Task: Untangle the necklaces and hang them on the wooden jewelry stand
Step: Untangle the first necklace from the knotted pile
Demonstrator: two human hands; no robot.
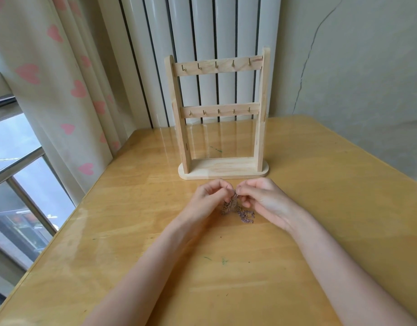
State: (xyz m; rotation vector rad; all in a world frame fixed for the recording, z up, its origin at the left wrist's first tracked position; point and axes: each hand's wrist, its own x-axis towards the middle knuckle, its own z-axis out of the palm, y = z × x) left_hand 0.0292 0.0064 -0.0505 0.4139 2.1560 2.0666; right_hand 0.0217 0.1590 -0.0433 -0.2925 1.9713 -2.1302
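A tangled bunch of thin metal necklaces (240, 211) hangs between my two hands and trails onto the wooden table just below them. My left hand (208, 196) pinches the top of the bunch from the left. My right hand (261, 197) pinches the same spot from the right, fingertips almost touching. The wooden jewelry stand (220, 114) stands upright right behind my hands, with two crossbars of small brass hooks. All hooks are bare.
The wooden table (320, 184) has a glossy top with a few green marks. A white radiator (202, 31) stands behind the stand. A heart-patterned curtain (61, 78) and a window (14, 161) lie to the left, a cracked wall to the right.
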